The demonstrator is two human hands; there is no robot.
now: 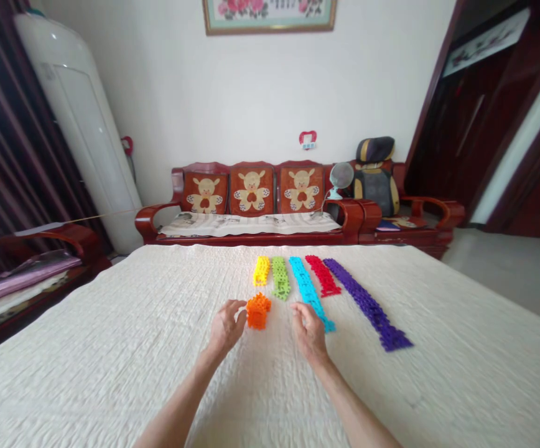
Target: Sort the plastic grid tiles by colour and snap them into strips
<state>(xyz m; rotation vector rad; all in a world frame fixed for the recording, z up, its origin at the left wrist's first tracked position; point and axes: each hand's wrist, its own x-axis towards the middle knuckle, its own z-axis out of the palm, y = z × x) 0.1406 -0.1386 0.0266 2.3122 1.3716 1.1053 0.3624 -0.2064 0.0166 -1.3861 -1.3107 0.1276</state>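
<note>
My left hand (226, 326) is beside a small pile of orange plastic interlocking pieces (257, 316). Its thumb and forefinger are apart, with the fingertips close to the pile's left side; whether they touch is hard to tell. My right hand (311, 333) hovers to the right of that pile, over the left side of the light blue row (307, 283). Its fingers curl loosely, the thumb looks a little apart, and nothing shows between them. Beyond the hands lie a short yellow row (261, 272), a green row (280, 277), a red row (322, 275) and a long purple row (367, 303).
A white quilted cloth (111, 348) covers the table. Past its far edge stands a red wooden sofa (251, 238) with bear-pattern cushions. A small fan (341, 177) and a massage seat cushion (376, 186) are at the back right. A wooden armchair (71, 239) is at left.
</note>
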